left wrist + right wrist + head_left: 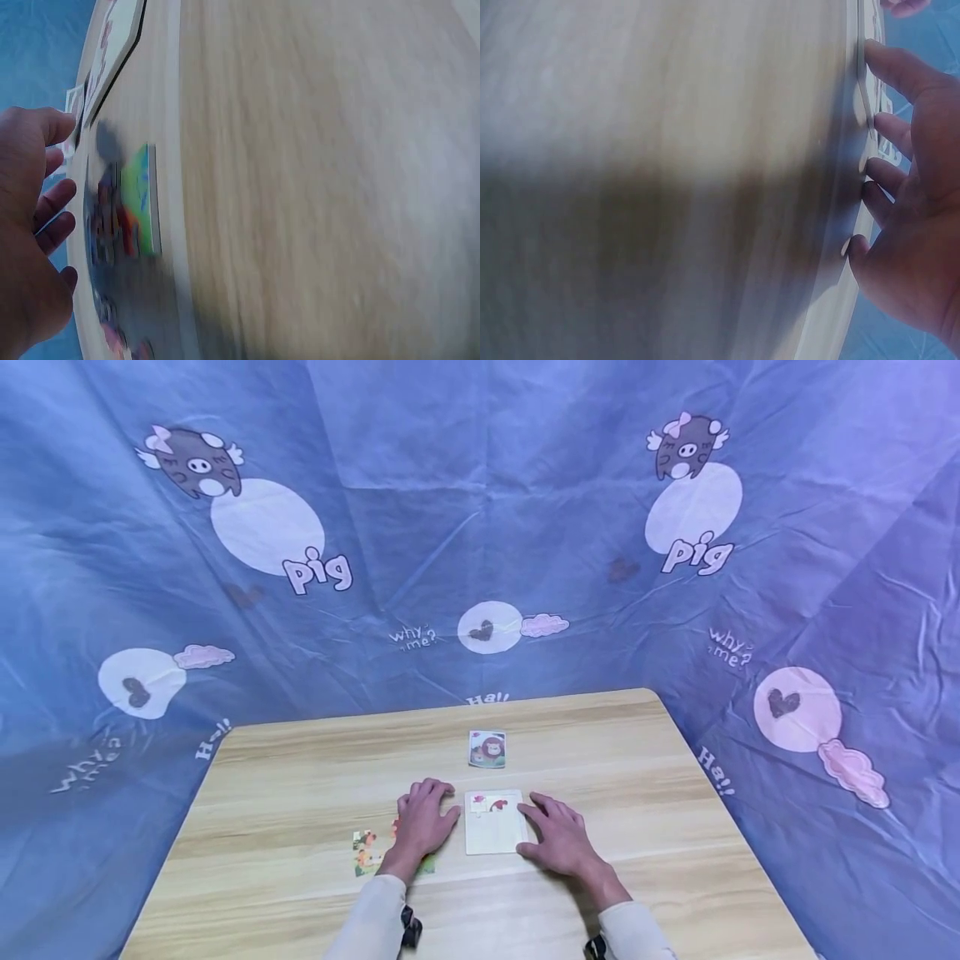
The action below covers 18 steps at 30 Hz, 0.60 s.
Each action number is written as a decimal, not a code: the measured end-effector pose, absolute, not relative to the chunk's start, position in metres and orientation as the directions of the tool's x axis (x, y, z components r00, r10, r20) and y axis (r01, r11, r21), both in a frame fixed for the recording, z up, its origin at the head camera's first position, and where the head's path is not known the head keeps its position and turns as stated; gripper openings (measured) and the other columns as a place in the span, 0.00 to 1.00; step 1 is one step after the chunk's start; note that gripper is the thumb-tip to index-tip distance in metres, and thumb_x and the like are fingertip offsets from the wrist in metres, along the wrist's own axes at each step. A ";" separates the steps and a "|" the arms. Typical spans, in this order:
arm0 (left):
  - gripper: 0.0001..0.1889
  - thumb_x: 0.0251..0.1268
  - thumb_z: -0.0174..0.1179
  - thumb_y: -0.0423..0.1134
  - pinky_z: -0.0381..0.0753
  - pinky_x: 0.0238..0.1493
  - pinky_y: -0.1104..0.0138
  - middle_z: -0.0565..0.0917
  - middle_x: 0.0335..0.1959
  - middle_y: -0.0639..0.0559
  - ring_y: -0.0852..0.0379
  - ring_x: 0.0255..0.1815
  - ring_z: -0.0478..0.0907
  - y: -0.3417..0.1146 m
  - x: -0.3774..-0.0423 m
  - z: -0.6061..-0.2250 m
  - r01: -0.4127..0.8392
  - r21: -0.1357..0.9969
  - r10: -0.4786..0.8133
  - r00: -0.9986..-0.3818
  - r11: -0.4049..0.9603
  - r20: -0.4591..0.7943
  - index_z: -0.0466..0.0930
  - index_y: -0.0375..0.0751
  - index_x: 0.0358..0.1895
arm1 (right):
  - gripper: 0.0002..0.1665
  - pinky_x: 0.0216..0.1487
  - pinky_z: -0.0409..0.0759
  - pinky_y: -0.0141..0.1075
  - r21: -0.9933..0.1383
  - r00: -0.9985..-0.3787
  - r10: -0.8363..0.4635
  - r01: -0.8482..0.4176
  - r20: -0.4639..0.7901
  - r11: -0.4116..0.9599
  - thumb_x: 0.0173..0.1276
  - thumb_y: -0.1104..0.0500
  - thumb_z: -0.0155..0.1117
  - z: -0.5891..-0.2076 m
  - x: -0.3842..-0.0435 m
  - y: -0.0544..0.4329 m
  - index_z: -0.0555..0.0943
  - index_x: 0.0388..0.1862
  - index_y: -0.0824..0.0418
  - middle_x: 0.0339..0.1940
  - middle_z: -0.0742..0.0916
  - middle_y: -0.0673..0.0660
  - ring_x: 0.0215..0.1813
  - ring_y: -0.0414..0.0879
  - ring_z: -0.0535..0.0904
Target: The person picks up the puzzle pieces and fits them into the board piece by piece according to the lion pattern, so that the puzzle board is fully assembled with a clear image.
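Observation:
A pale square puzzle tray [491, 837] lies on the table in the head view. Along its upper edge sit a piece with a pink print [478, 803] and a piece with a reddish-brown print [498, 805]. My right hand [561, 838] rests at the tray's right side, thumb and index finger spread along that edge. Just left of the tray my left hand [424, 820] hovers with loosely bent fingers, nothing visible between them. Colourful loose puzzle pieces [367, 860] lie beside and partly beneath my left forearm; a green piece [139, 199] shows in the left wrist view.
Beyond the tray lies a picture card [487, 750] with a lion on it. The wood-grain table [300, 777] has a blue printed cloth [420, 527] hanging behind it and at its sides.

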<state>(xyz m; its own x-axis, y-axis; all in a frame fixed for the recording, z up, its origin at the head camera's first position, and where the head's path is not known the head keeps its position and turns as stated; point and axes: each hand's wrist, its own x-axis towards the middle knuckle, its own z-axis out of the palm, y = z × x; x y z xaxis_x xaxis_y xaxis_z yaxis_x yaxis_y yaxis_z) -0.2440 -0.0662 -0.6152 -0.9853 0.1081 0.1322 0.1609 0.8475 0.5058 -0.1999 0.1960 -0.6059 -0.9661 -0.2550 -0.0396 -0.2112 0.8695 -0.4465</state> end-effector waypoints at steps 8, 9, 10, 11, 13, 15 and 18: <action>0.17 0.57 0.63 0.50 0.62 0.57 0.47 0.79 0.52 0.53 0.50 0.55 0.70 -0.076 -0.241 -0.615 0.148 0.509 0.099 -0.988 0.848 0.122 0.81 0.51 0.49 | 0.42 0.67 0.57 0.59 -0.451 -0.967 -0.253 -0.210 -0.035 0.867 0.54 0.38 0.69 -0.609 -0.199 0.197 0.71 0.68 0.48 0.73 0.69 0.56 0.73 0.57 0.62; 0.17 0.57 0.63 0.50 0.62 0.56 0.47 0.79 0.52 0.53 0.50 0.55 0.70 -0.077 -0.241 -0.616 0.149 0.505 0.100 -0.987 0.850 0.123 0.81 0.51 0.49 | 0.42 0.67 0.57 0.59 -0.453 -0.967 -0.253 -0.212 -0.032 0.866 0.54 0.38 0.69 -0.609 -0.199 0.197 0.72 0.68 0.48 0.73 0.69 0.56 0.73 0.56 0.63; 0.17 0.57 0.63 0.50 0.62 0.56 0.47 0.79 0.52 0.53 0.50 0.55 0.70 -0.079 -0.241 -0.616 0.147 0.503 0.098 -0.988 0.852 0.123 0.81 0.51 0.49 | 0.42 0.67 0.58 0.59 -0.456 -0.967 -0.254 -0.213 -0.030 0.864 0.54 0.38 0.69 -0.609 -0.198 0.197 0.72 0.68 0.48 0.73 0.69 0.56 0.73 0.57 0.63; 0.17 0.56 0.64 0.50 0.62 0.56 0.47 0.79 0.52 0.53 0.50 0.55 0.70 -0.080 -0.240 -0.617 0.143 0.503 0.092 -0.988 0.852 0.124 0.81 0.51 0.49 | 0.42 0.67 0.58 0.59 -0.458 -0.966 -0.256 -0.215 -0.029 0.863 0.54 0.38 0.69 -0.609 -0.198 0.197 0.72 0.68 0.48 0.73 0.69 0.56 0.73 0.57 0.63; 0.17 0.56 0.64 0.50 0.61 0.57 0.47 0.80 0.52 0.54 0.51 0.54 0.70 -0.083 -0.240 -0.617 0.127 0.506 0.075 -0.990 0.853 0.121 0.81 0.51 0.48 | 0.42 0.67 0.58 0.59 -0.454 -0.965 -0.259 -0.216 -0.033 0.864 0.54 0.38 0.69 -0.609 -0.199 0.197 0.71 0.68 0.48 0.73 0.69 0.56 0.73 0.56 0.63; 0.17 0.55 0.64 0.49 0.61 0.56 0.47 0.80 0.51 0.54 0.50 0.54 0.70 -0.085 -0.239 -0.617 0.119 0.511 0.064 -0.990 0.851 0.125 0.82 0.51 0.48 | 0.42 0.67 0.58 0.59 -0.453 -0.965 -0.258 -0.214 -0.037 0.865 0.55 0.38 0.68 -0.608 -0.199 0.197 0.71 0.68 0.48 0.73 0.68 0.56 0.73 0.56 0.62; 0.17 0.55 0.64 0.49 0.60 0.57 0.47 0.80 0.51 0.54 0.50 0.55 0.70 -0.089 -0.239 -0.617 0.118 0.515 0.064 -0.991 0.849 0.122 0.81 0.51 0.48 | 0.42 0.67 0.57 0.59 -0.451 -0.968 -0.250 -0.207 -0.035 0.868 0.54 0.38 0.69 -0.608 -0.200 0.197 0.71 0.68 0.48 0.73 0.69 0.56 0.73 0.56 0.62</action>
